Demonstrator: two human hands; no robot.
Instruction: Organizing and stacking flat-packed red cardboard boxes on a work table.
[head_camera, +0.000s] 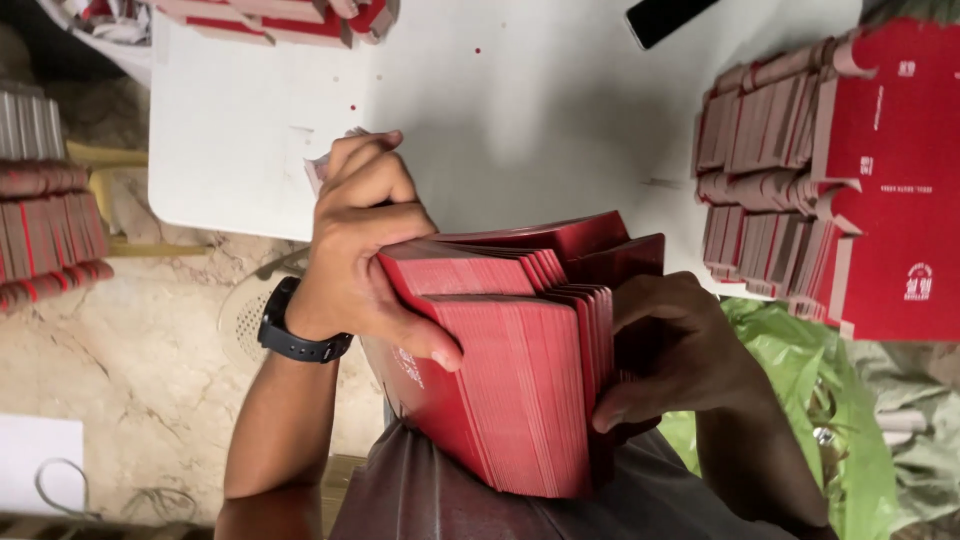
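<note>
The stack of red cards (520, 370) sits between both hands at the near edge of the bench (520, 110), pressed against the person's chest. Its long axis runs from the near chest side up toward the bench; the card edges fan toward the right.

The left hand (365, 250), with a black watch (295, 335) on the wrist, lies on the stack's left face. Its fingers (375, 165) are curled, the thumb laid across the front cards, closed on the stack. The right hand (680, 350) wraps the right edge; its fingers are closed on the stack too, thumb on the card edges. Both hands touch it, neither nearer.

Open room: bare white bench lies straight ahead, far of the stack. More piles of folded red boxes (830, 180) crowd the right side. A green bag (800, 370) lies near right. A dark phone (665, 18) rests at the far edge.
</note>
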